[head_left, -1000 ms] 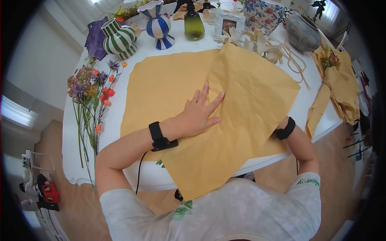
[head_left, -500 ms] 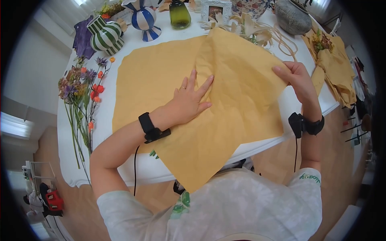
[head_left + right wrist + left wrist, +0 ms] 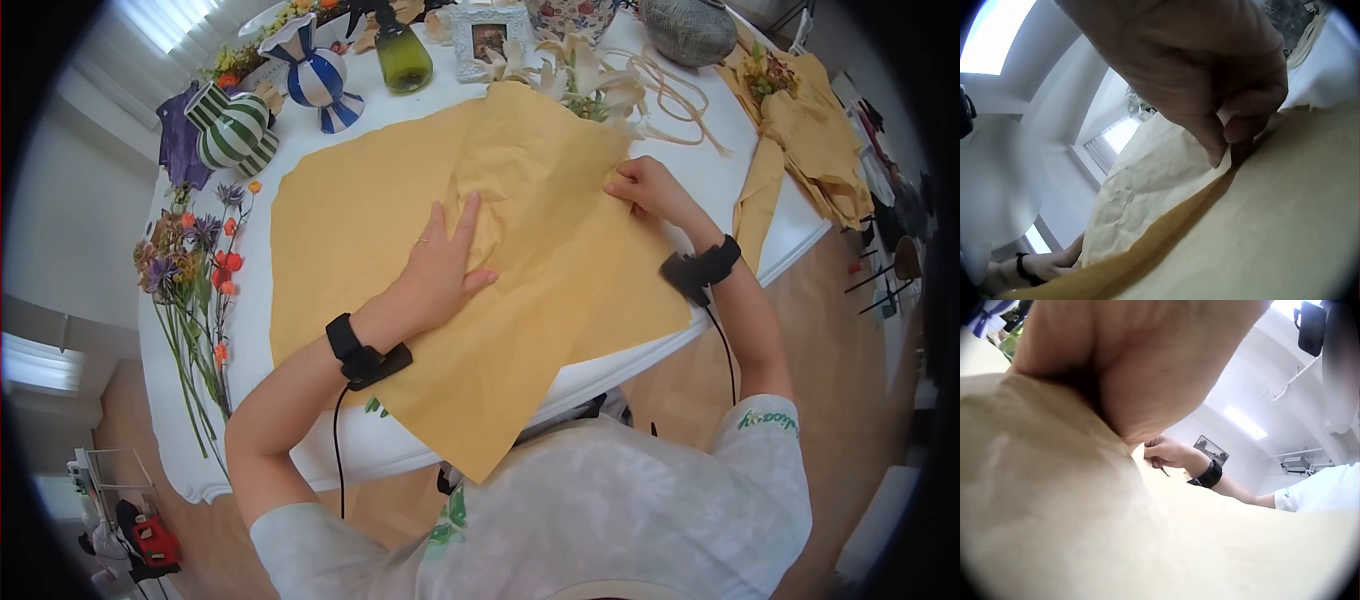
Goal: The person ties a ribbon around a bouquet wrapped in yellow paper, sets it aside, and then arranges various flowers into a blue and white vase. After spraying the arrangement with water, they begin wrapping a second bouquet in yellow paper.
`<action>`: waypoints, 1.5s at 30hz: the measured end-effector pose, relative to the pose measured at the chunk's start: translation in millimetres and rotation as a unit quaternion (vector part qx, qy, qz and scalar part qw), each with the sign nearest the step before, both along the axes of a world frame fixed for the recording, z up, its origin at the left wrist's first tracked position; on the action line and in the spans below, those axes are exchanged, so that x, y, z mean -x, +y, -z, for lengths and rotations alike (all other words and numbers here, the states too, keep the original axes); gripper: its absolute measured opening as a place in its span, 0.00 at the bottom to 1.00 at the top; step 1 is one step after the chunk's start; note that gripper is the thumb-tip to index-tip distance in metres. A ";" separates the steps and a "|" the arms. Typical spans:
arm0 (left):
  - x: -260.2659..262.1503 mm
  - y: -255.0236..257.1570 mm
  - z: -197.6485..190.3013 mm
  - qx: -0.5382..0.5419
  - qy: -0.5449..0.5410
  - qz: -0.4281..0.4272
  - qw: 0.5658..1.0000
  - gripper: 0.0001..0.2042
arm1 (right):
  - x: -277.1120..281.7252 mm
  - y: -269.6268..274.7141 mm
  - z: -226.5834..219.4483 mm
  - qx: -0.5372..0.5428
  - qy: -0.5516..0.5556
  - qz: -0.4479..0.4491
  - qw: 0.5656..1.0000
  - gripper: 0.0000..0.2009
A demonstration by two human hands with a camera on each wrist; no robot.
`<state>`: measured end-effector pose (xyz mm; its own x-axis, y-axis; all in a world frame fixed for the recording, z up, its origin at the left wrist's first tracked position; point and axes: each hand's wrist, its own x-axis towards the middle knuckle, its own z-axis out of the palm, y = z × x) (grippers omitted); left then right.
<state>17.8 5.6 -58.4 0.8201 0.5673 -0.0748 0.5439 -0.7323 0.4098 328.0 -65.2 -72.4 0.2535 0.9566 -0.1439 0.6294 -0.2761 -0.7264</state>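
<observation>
A wide sheet of yellow-tan wrapping paper [image 3: 345,200] lies on the white table, its front corner hanging past the edge. A creased flap of the paper rises across its middle. My left hand [image 3: 432,278] rests on it with fingers spread, pressing beside the crease. To the right, my right hand [image 3: 655,192] pinches the flap's edge between thumb and curled fingers. Up close in the right wrist view, the thumb [image 3: 1210,140] holds the lifted edge above the flat paper. The left wrist view shows the palm side of the left hand [image 3: 1147,362] low over the paper.
Flower stems [image 3: 195,300] lie at the left. Along the back stand a green-striped vase [image 3: 230,130], a blue-striped vase [image 3: 315,85], a green bottle [image 3: 403,60] and a picture frame [image 3: 488,45]. Pale lilies [image 3: 590,80] lie behind the paper; a wrapped bouquet [image 3: 800,130] sits right.
My right hand, first mostly hidden under the paper's right side, came up pinching its corner and has drawn that edge leftward. My left hand keeps pressing in place. The head view has shifted.
</observation>
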 end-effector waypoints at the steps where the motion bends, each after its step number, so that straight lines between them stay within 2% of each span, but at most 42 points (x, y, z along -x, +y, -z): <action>1: -0.4 0.9 -1.0 0.020 -0.014 -0.024 0.999 0.42 | 2.1 4.2 2.4 -0.005 0.004 0.003 1.000 0.13; 2: -0.7 2.5 -1.2 0.017 -0.013 -0.023 1.000 0.42 | 2.7 7.3 4.5 -0.015 0.015 0.013 1.000 0.13; 4: -0.9 4.9 -0.7 0.037 -0.052 -0.095 0.993 0.44 | 2.8 9.7 7.4 -0.013 0.014 0.019 1.000 0.12; 5: -1.5 6.9 -0.4 0.034 -0.052 -0.095 0.994 0.44 | 3.4 11.0 6.7 -0.010 0.011 0.024 1.000 0.11; 8: -4.9 13.5 -1.1 0.072 -0.067 -0.119 0.988 0.40 | 6.6 12.7 2.6 -0.009 0.017 0.029 0.999 0.11; 10: -7.9 17.7 -3.9 0.139 -0.029 -0.154 0.978 0.33 | 8.7 13.0 1.2 -0.016 0.026 0.032 0.999 0.12; 14: -10.6 27.6 2.1 0.158 -0.026 -0.151 0.975 0.30 | 6.5 16.7 3.0 0.000 0.056 0.034 0.998 0.13; 16: -12.0 29.7 1.8 0.244 -0.040 -0.138 0.959 0.26 | 6.5 17.9 2.4 0.003 0.049 0.038 0.998 0.12; 20: -15.8 25.8 -4.6 0.247 -0.063 -0.146 0.956 0.22 | 6.8 18.6 0.4 0.009 0.045 0.041 0.998 0.11; 22: -17.3 24.5 -5.4 0.314 -0.144 -0.128 0.930 0.22 | 5.8 18.0 -3.0 0.015 0.065 0.045 0.997 0.12; 24: -19.2 15.9 -20.2 0.319 -0.152 -0.161 0.921 0.22 | 5.0 17.0 0.8 0.020 0.085 0.049 0.995 0.14; 25: -19.3 12.6 -27.7 0.324 -0.162 -0.192 0.912 0.23 | 4.5 16.1 7.9 -0.042 0.198 0.074 0.976 0.16; 26: -17.9 12.2 -31.3 0.320 -0.163 -0.192 0.913 0.23 | 10.0 14.7 5.4 -0.103 0.309 0.098 0.940 0.18; 27: -16.5 12.5 -34.8 0.321 -0.187 -0.181 0.910 0.24 | 12.5 12.3 -0.1 -0.107 0.309 0.095 0.940 0.18; 29: -14.5 12.4 -44.7 0.318 -0.213 -0.170 0.908 0.26 | 20.5 3.2 -18.4 -0.057 0.545 0.052 0.835 0.21; 30: -14.1 11.3 -51.3 0.314 -0.230 -0.166 0.906 0.25 | 28.7 0.4 -24.6 -0.059 0.545 0.048 0.835 0.21; 32: -12.7 9.2 -60.7 0.308 -0.248 -0.163 0.904 0.24 | 46.5 -5.6 -32.8 -0.089 0.589 0.054 0.801 0.20; 33: -12.4 8.7 -64.1 0.330 -0.280 -0.158 0.887 0.24 | 51.0 -8.5 -35.7 -0.091 0.589 0.052 0.801 0.20; 34: -12.3 7.7 -67.4 0.352 -0.311 -0.153 0.869 0.23 | 54.6 -11.3 -37.9 -0.116 0.628 0.086 0.764 0.18; 35: -12.2 6.4 -71.0 0.351 -0.313 -0.152 0.869 0.23 | 57.8 -13.1 -41.1 -0.142 0.664 0.120 0.725 0.17; 39: -14.2 -2.0 -88.2 0.391 -0.337 -0.139 0.845 0.22 | 72.4 -13.9 -59.6 -0.217 0.674 0.123 0.696 0.17; 42: -19.6 -11.6 -99.0 0.421 -0.356 -0.117 0.826 0.23 | 78.2 -4.2 -67.3 -0.287 0.619 0.156 0.714 0.17; 44: -23.4 -15.6 -102.9 0.432 -0.367 -0.111 0.816 0.24 | 76.8 10.8 -61.8 -0.425 0.430 0.190 0.774 0.19; 45: -25.1 -17.2 -103.9 0.445 -0.384 -0.080 0.805 0.24 | 70.8 18.3 -58.3 -0.427 0.428 0.188 0.774 0.19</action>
<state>42.9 -11.6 45.6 0.7411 0.6713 -0.0161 -0.0617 0.0919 0.9939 257.2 -46.8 -14.0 0.6989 0.6771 0.2304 -0.1925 0.4884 -0.8511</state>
